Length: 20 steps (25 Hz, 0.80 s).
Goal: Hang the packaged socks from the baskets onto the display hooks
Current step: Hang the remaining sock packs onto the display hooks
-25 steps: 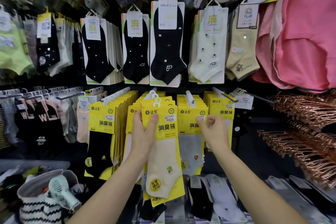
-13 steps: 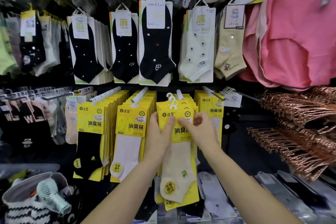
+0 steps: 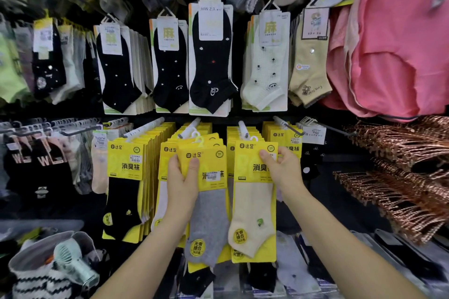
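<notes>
Left grip (image 3: 183, 187) is curled round a small stack of packs with the grey sock pack (image 3: 209, 221) in front, thumb across the yellow card, fingers behind. Right grip (image 3: 285, 172) pinches the top right of the cream sock pack (image 3: 252, 206). That pack's plastic loop (image 3: 254, 139) sits right at the tip of the white peg (image 3: 243, 128); cannot tell if it is threaded. Both packs are in front of the lower row of yellow packs.

Handling, judged: light and flat, with a stiff glossy card header and a soft knit sock that flops below; probably slippery. Best hold is the card just under the loop, keeping the loop square to the peg. Pegs are smooth round rods. Copper-coloured wire hangers (image 3: 401, 165) bristle at right.
</notes>
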### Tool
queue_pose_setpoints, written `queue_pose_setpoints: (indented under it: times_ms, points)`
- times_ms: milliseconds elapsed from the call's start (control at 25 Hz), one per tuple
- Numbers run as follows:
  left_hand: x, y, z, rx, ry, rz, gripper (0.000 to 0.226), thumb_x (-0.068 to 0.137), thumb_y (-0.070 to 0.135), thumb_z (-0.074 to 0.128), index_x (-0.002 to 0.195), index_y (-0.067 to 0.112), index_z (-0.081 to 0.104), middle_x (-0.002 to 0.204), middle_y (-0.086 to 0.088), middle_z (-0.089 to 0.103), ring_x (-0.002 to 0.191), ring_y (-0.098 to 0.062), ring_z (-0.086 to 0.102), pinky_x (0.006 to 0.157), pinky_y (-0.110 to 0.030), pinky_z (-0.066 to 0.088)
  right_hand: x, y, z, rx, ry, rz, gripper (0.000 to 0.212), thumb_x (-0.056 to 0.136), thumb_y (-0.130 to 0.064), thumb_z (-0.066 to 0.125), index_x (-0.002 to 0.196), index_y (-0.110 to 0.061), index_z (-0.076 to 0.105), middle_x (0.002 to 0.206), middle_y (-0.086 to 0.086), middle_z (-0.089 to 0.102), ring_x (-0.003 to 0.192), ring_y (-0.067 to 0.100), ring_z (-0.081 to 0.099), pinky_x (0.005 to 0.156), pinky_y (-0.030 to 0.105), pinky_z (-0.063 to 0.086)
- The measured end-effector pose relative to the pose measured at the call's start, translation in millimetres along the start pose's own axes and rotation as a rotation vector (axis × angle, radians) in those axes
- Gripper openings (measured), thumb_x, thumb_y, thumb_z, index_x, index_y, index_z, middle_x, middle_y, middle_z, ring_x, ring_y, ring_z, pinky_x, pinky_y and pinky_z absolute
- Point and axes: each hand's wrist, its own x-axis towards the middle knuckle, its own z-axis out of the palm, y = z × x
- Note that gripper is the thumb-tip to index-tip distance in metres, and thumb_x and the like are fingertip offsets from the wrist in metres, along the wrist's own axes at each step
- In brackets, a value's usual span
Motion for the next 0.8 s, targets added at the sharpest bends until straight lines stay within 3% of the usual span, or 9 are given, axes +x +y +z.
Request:
queue_pose_setpoints:
  times_ms: [160,360,480,680,800]
  points:
    - [10.1,-5.1,-20.2,0.028,0.057,-0.004,0.011,0.095,0.027,0.05,0.106,0.027,0.051,0.099,0.011,0.06,0.092,-0.003,0.06,0.073,-0.02,0.048,11.6,-13.2,9.0,-0.064,0.005,-0.007,0.013,0.085,-0.032,0.065,0.084,-0.021,0.058,0.092,0.006,0.068,0.09,0.023,0.065,0.083,0.047,0.054]
    - [11.8,-5.0,-26.0,-0.01,0.042,-0.025,0.012,0.095,0.028,0.051,0.107,0.03,0.051,0.103,0.01,0.062,0.097,-0.009,0.061,0.079,-0.03,0.052,13.8,-13.2,15.5,-0.2,0.035,0.0,0.032,0.086,-0.035,0.063,0.093,-0.004,0.059,0.096,0.016,0.066,0.092,0.031,0.062,0.08,0.045,0.052]
    - [10.9,-4.4,-26.1,-0.004,0.01,-0.035,0.022,0.094,0.028,0.051,0.115,0.02,0.052,0.11,0.0,0.063,0.103,-0.019,0.061,0.089,-0.043,0.052,14.1,-12.4,14.7,-0.23,0.033,-0.013,0.037,0.086,-0.035,0.063,0.094,0.001,0.059,0.097,0.02,0.065,0.092,0.036,0.061,0.075,0.04,0.05]
    - [9.5,-4.7,-26.1,-0.009,0.003,-0.053,0.025,0.094,0.028,0.051,0.117,0.019,0.05,0.115,-0.005,0.062,0.106,-0.022,0.06,0.093,-0.05,0.049,17.0,-1.2,17.7,-0.283,-0.019,0.034,0.047,0.087,-0.036,0.062,0.117,0.0,0.056,0.116,0.014,0.062,0.111,0.03,0.057,0.092,0.041,0.048]
    - [8.4,-3.8,-26.6,-0.015,-0.005,-0.067,0.031,0.094,0.028,0.051,0.122,0.015,0.049,0.117,-0.006,0.061,0.107,-0.023,0.06,0.093,-0.051,0.049,17.7,3.0,22.6,-0.329,0.012,0.015,0.035,0.088,-0.038,0.06,0.099,-0.005,0.052,0.095,0.007,0.058,0.092,0.024,0.054,0.07,0.032,0.043]
